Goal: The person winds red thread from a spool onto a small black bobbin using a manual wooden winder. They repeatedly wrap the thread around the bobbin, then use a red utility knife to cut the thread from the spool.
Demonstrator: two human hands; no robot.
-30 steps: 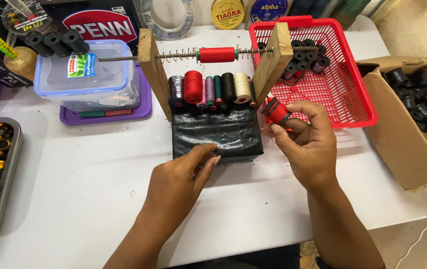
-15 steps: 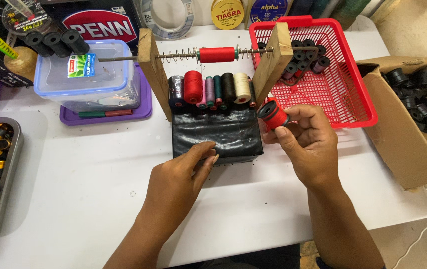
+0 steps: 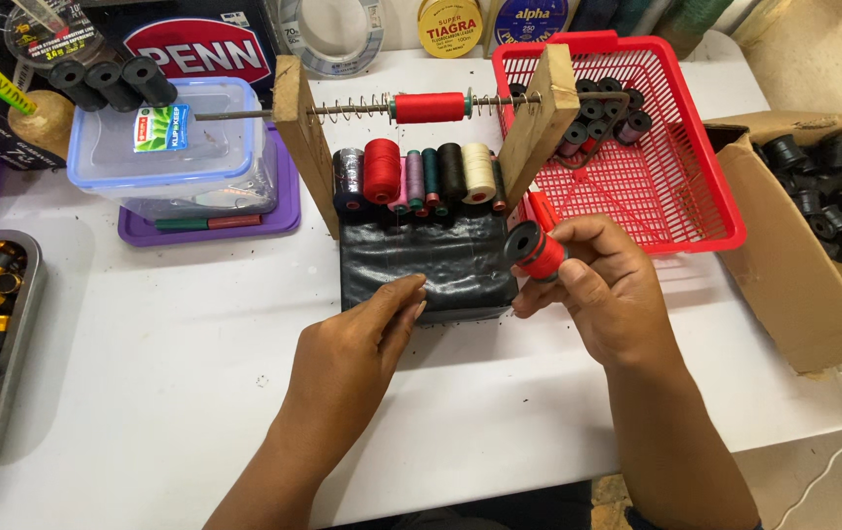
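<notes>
White bench [image 3: 175, 324] fills the head view, with a wooden thread rack [image 3: 293, 137], a red basket [image 3: 696, 186] and a cardboard box [image 3: 814, 245] of black spools behind the hands. Since half a second ago the red bobbin [image 3: 536, 249] has dropped lower and swung leftward, now in front of the black block [image 3: 428, 263]. Its long axis runs up-left to down-right, its dark open end facing up-left. The right hand [image 3: 609, 291] has its grip closed on the bobbin, fingers covering its far end. The left hand [image 3: 352, 355] has stayed put, fingertips resting on the block; whether they pinch thread is unclear. A metal tray [image 3: 18, 324] is cut off at left.
</notes>
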